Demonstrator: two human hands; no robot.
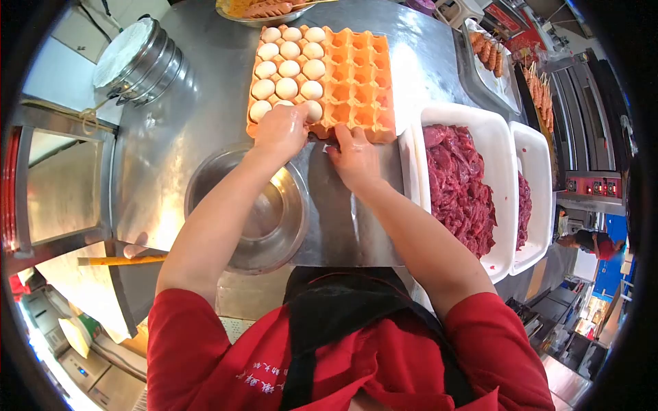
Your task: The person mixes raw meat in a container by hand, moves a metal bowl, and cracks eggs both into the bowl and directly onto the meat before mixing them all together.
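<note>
An orange egg tray (pixel 358 82) lies on the steel table, with white eggs (pixel 288 69) filling its left half and bare cups on its right. My left hand (pixel 281 133) is at the front row of eggs, its fingers closed around an egg (pixel 282 104) that is mostly hidden beneath it. Against the tray's near edge, my right hand (pixel 356 159) has its fingertips by the bare cups, thumb and fingers apart, with nothing visible in it. Under my left forearm stands a steel bowl (pixel 296 226), which appears to hold a little clear liquid.
White tubs (pixel 506 198) of raw red meat (pixel 456 185) stand to the right. A lidded steel pot (pixel 147 65) is at the left. Skewered sausages lie on a metal tray (pixel 473 75) at the back right. Another person (pixel 596 243) is far off at the right.
</note>
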